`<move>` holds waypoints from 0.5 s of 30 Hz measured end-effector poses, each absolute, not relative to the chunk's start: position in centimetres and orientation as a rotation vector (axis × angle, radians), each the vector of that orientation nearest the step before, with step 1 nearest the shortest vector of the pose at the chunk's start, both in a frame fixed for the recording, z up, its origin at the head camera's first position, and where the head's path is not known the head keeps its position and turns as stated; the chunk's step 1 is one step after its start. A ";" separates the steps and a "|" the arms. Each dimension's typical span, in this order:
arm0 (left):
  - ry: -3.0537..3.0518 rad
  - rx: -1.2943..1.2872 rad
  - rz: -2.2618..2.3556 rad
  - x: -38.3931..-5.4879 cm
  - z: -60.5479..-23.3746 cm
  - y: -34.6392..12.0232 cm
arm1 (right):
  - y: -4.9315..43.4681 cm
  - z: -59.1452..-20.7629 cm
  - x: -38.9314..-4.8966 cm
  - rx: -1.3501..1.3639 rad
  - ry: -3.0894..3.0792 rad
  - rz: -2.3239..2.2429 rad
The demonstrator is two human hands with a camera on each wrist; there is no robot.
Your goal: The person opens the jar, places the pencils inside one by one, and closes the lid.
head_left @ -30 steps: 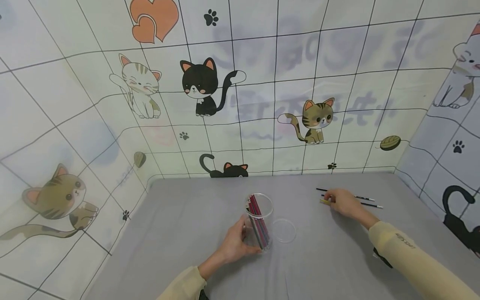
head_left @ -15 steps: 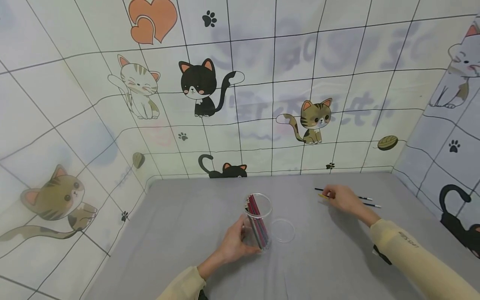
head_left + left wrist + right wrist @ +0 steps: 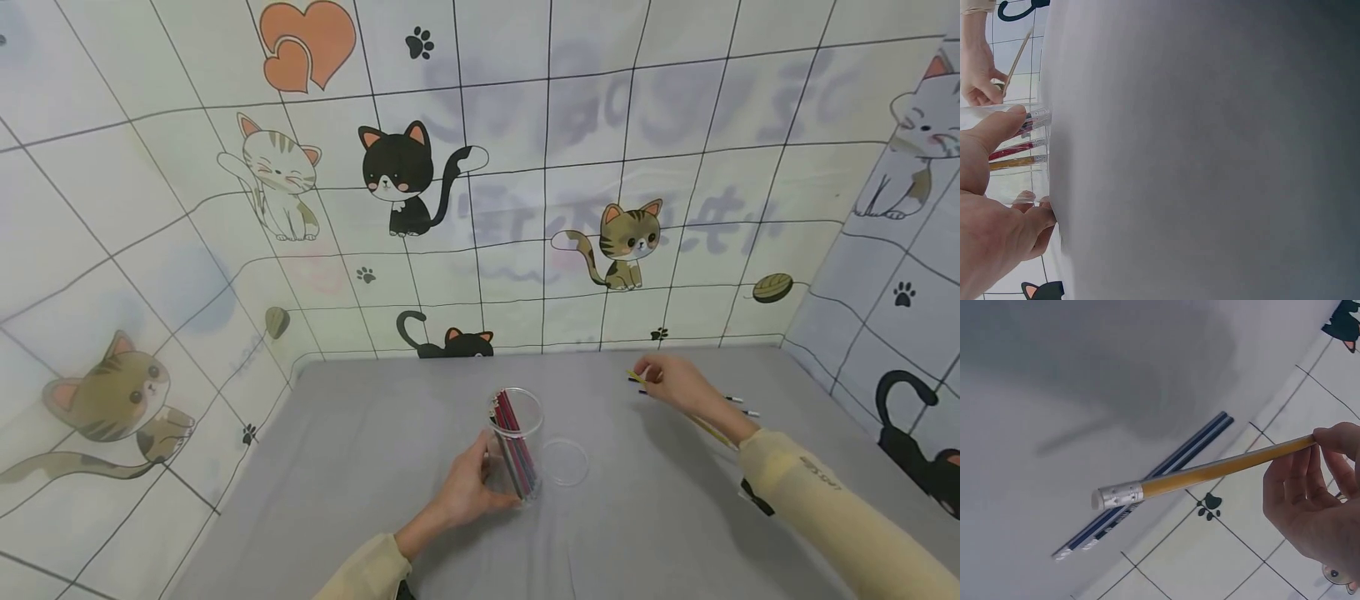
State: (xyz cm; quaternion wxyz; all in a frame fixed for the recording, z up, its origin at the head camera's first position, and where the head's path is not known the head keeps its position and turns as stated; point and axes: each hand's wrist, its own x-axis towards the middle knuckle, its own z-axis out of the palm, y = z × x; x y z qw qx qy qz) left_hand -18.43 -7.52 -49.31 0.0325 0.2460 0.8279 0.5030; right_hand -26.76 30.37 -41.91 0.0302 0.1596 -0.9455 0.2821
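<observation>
In the head view, my left hand (image 3: 470,485) grips the lower side of a clear plastic cup (image 3: 534,423) standing on the grey table. Several pencils (image 3: 516,454), dark red and greyish among them, lean inside it. Farther right, my right hand (image 3: 678,387) pinches a yellow pencil (image 3: 1229,466) near one end between thumb and fingertips. The right wrist view shows its white eraser end pointing away from the hand, raised over the table. Below it, two dark blue pencils (image 3: 1191,444) lie side by side; the hand partly hides them in the head view.
A clear round disc (image 3: 586,458), perhaps a lid, lies flat just right of the cup. The grey tabletop (image 3: 360,433) reaches back to a cat-patterned cloth wall (image 3: 510,283), which also rises at both sides.
My right hand has picked up the yellow pencil from beside the dark ones and moved slightly up and back with it. The left hand and the cup stay in place.
</observation>
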 end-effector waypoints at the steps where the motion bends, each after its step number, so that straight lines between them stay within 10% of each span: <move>1: 2.549 0.755 1.546 -18.4 -49.3 -7.5 | 30.2 -41.7 -26.7 0.500 -2.912 0.881; 15: 2.569 0.765 1.530 -18.5 -49.3 -7.5 | 27.2 -37.3 -25.8 0.586 -2.760 1.058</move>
